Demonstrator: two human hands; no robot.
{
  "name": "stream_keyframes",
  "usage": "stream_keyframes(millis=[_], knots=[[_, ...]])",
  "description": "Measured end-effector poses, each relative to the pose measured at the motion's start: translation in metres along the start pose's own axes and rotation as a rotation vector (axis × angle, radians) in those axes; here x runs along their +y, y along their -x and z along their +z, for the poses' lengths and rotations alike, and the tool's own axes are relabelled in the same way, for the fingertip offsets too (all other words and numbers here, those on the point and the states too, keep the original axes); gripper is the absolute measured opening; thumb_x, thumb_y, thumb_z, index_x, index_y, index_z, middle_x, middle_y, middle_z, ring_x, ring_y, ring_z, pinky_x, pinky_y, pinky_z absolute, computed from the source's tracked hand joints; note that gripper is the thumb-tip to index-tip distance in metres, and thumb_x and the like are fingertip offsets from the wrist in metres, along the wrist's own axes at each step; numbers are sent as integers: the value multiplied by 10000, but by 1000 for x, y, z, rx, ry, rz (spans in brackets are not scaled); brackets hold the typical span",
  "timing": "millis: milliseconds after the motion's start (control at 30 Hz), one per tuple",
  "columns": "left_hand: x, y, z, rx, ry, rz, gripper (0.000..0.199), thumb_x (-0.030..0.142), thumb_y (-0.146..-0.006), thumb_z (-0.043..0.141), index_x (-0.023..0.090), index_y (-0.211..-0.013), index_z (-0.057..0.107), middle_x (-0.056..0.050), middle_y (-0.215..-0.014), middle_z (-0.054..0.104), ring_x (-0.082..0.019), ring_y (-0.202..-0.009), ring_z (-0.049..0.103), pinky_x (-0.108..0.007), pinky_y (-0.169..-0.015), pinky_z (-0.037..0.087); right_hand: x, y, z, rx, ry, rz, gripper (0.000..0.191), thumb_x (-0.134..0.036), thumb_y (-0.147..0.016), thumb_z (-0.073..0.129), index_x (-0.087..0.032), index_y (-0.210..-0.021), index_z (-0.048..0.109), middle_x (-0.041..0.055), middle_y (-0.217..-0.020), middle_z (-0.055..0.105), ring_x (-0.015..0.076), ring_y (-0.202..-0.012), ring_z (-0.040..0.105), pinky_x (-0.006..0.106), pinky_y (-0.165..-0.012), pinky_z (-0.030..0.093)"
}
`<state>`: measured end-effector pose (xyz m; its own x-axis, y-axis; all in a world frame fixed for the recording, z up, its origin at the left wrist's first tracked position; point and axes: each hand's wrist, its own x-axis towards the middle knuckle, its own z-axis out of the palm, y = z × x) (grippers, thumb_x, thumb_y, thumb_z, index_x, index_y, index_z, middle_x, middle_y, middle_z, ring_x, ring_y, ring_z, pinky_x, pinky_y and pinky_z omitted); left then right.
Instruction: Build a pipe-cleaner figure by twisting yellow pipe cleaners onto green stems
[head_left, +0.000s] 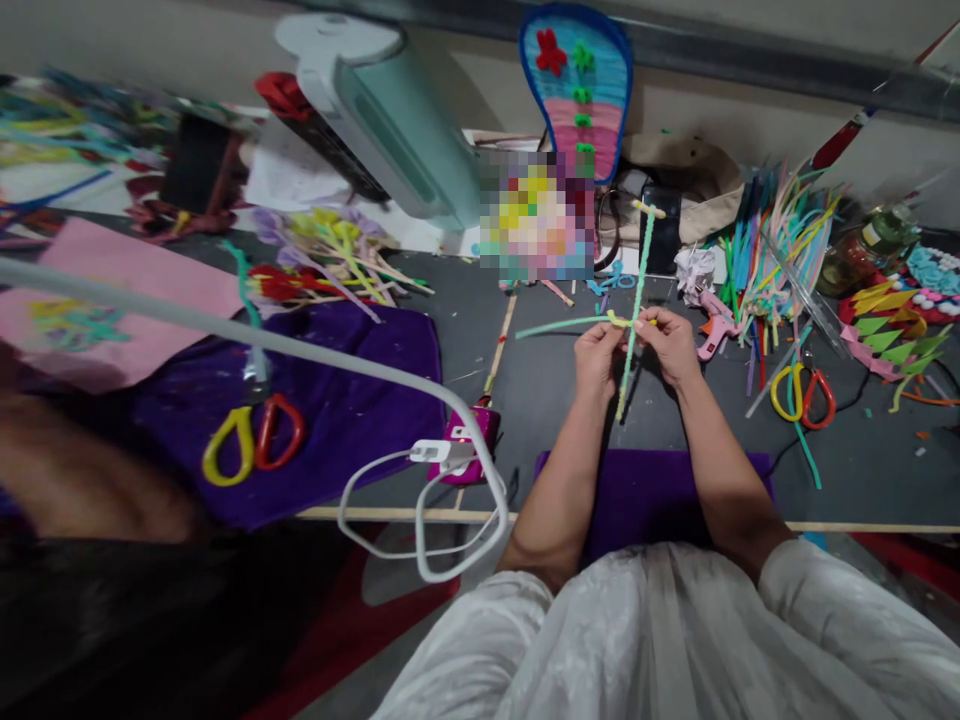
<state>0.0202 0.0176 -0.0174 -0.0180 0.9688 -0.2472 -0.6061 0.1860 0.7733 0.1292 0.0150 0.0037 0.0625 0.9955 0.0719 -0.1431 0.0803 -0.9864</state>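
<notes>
Both hands meet above the grey table, pinching pipe cleaners. My left hand (598,358) has its fingers closed on a yellow pipe cleaner (619,320) at the crossing, where a loose pale green strand (559,327) sticks out to the left. Thumb and fingers of my right hand (670,345) are pressed together on the twisted green stem (643,265), just right of the crossing. The stem runs nearly upright between the hands, with a small pale yellow crosspiece (649,209) at its top.
A pink glue gun (718,325) and yellow-red scissors (817,398) lie right of my hands. Pipe cleaners (780,240) are heaped behind them. On the left are a purple cloth (375,380), other scissors (281,432), a white cable (360,368) and another person's arm (82,470).
</notes>
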Motion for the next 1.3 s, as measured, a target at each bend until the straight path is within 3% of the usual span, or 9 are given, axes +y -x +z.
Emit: stream_keyframes(millis=[233,467,733,900,1067,1300], knots=[[7,2,0,34,-52,-1,173,268,-613,778,135,-669,682,2,-608,629,-60,-502,527,-182,-521,409,1,0,-2,56,312,-173,191,-363,-762,636,-175,-726,637,-15,-716,591,96,-632,474,232,-594,371],[13,4,0,53,-103,-6,170,276,-598,770,141,-651,681,0,-611,629,-68,-520,536,-188,-533,411,0,1,-2,53,395,-197,166,-324,-769,631,-170,-710,645,-12,-689,592,91,-573,441,246,-575,357],[15,6,3,17,-70,8,217,299,-570,816,140,-634,682,-3,-601,634,-69,-516,541,-196,-552,443,1,-1,-2,38,88,53,204,-372,-685,718,-177,-687,657,-60,-545,515,73,-499,409,225,-497,317],[14,6,3,-33,-65,50,224,291,-588,825,136,-633,670,-9,-629,638,-68,-533,560,-197,-570,468,2,-2,-2,14,-174,199,248,-381,-612,780,-181,-668,644,-59,-557,537,55,-466,422,206,-453,333],[11,5,2,-39,-60,57,212,286,-610,819,141,-655,672,-4,-641,641,-69,-536,570,-196,-570,481,3,-3,-2,16,-234,202,265,-376,-587,814,-179,-666,654,-58,-556,542,46,-465,437,189,-442,354],[8,8,6,3,-83,48,263,335,-609,828,155,-708,665,0,-671,654,-86,-549,596,-215,-581,495,10,-5,-3,136,-194,156,273,-389,-570,820,-190,-710,696,-43,-646,612,55,-516,491,191,-487,445]])
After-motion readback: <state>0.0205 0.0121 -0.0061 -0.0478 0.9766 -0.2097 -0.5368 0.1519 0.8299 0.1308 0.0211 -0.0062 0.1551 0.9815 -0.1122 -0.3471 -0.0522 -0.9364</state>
